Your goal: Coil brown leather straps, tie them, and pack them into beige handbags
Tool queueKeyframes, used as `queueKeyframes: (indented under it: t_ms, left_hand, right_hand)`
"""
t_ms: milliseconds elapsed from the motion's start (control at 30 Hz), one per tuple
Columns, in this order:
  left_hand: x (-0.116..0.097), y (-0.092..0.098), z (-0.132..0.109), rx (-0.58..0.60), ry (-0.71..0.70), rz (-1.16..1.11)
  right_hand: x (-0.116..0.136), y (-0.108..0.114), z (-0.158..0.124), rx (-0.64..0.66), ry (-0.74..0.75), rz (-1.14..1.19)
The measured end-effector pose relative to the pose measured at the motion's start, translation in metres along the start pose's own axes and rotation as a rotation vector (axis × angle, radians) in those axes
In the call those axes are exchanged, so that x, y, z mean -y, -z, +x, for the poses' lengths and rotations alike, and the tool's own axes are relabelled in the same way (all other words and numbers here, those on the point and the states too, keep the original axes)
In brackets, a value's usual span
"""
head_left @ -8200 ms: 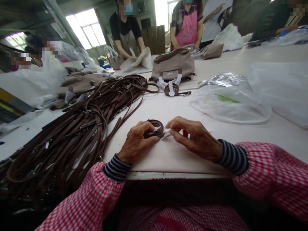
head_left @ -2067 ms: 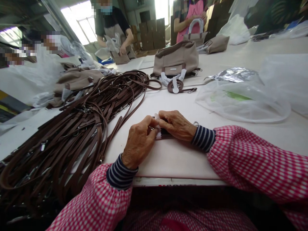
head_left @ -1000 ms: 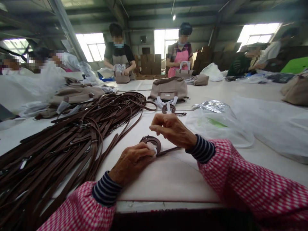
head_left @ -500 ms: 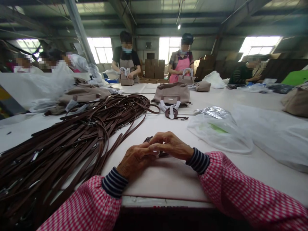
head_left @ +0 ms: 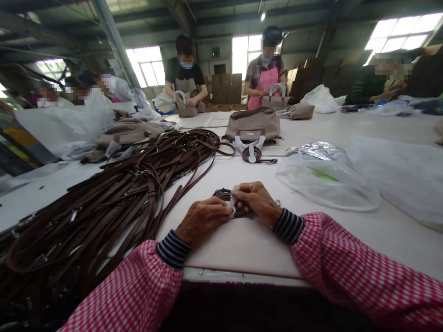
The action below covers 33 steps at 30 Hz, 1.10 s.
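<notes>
A coiled brown strap [head_left: 221,192] rests on the table between my hands, partly hidden by them. Around it runs a white wrapping strip [head_left: 233,199], thin and soft-looking. My left hand [head_left: 204,217] pinches the lower part of this strip at the coil's near side. With bent fingers, my right hand [head_left: 258,200] grips the strip's upper end. A small metal clasp [head_left: 278,202] shows just past my right wrist. Farther back lies another coiled strap [head_left: 252,154] with a white strip around it, in front of a taupe handbag [head_left: 252,123] with white-wrapped handles.
A big heap of brown straps [head_left: 131,189] with metal clips covers the left of the table [head_left: 242,249]. Clear plastic bags [head_left: 325,182] lie to the right. More taupe bags [head_left: 128,131] are piled at back left. Two co-workers [head_left: 265,76] handle bags across the table.
My hands have drawn slightly apart, uncovering the coil and the white strip. The right hand now pinches the strip's upper end. The whole view has shifted a little.
</notes>
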<state>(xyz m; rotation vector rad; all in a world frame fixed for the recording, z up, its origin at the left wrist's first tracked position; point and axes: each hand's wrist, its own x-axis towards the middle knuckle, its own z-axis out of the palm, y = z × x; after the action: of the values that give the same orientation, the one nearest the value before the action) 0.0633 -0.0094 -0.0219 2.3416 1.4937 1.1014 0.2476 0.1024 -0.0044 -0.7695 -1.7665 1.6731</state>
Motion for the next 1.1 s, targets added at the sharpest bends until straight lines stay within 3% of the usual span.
queueKeyframes:
  t_ms: [133,300,367,567,733,933,1100]
  left_hand:
    - [-0.001,-0.002,0.002,0.037,-0.016,0.0]
    - [-0.002,-0.005,0.002,0.032,-0.032,-0.073]
    - [-0.002,-0.005,0.001,0.048,-0.023,-0.062]
    - [-0.009,-0.003,0.001,0.038,0.003,-0.058]
    - [-0.016,-0.001,0.002,-0.051,0.196,-0.017]
    - [-0.019,0.002,0.002,-0.057,0.234,-0.048]
    - [-0.019,0.004,0.003,-0.041,0.27,-0.07]
  right_hand:
    - [0.004,-0.005,-0.004,-0.065,-0.031,-0.014]
    - [0.019,-0.025,-0.014,0.005,0.344,-0.337]
    - [0.023,-0.028,-0.016,0.006,0.404,-0.404]
    - [0.032,-0.011,-0.012,0.173,0.283,-0.325]
    - [0.037,0.008,-0.017,0.209,0.08,-0.224]
    - [0.039,0.024,-0.019,0.272,0.23,-0.488]
    - [0.032,0.02,-0.015,0.309,0.288,-0.733]
